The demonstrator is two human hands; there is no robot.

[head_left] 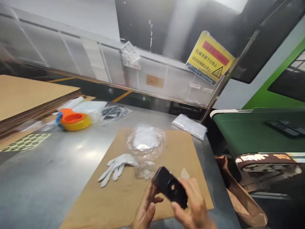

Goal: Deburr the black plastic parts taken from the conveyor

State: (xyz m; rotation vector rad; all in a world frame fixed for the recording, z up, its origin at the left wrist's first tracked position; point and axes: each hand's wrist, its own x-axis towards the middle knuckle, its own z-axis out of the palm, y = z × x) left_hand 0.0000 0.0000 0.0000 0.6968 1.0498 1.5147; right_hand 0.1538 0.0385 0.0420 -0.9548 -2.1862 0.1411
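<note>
Worktop (69,171) of grey metal carries the items, with a green conveyor belt (245,135) standing to its right. A stack of cardboard (35,95) is at the far left, and a brown sheet (111,203) lies flat on the worktop. A yellow warning sign (207,60) is mounted, tilted, on the clear partition (114,68) behind. A white packet in plastic (190,127) rests near the rear right corner of the worktop. On the brown sheet, a clear plastic bag (145,156) with white contents lies just beside a white glove (118,165). An orange, yellow and blue ring-shaped item (78,125) stands at the rear left. The right hand (194,202) grips the black case (164,179), thumb and fingers on opposite edges, above the front of the brown sheet. The left hand (145,206) is partly curled, fingers touching the left end of the case; whether it grips cannot be told. The case is tilted, its round opening (172,187) facing the camera. A small pale piece (184,173) lies beyond the right hand.
</note>
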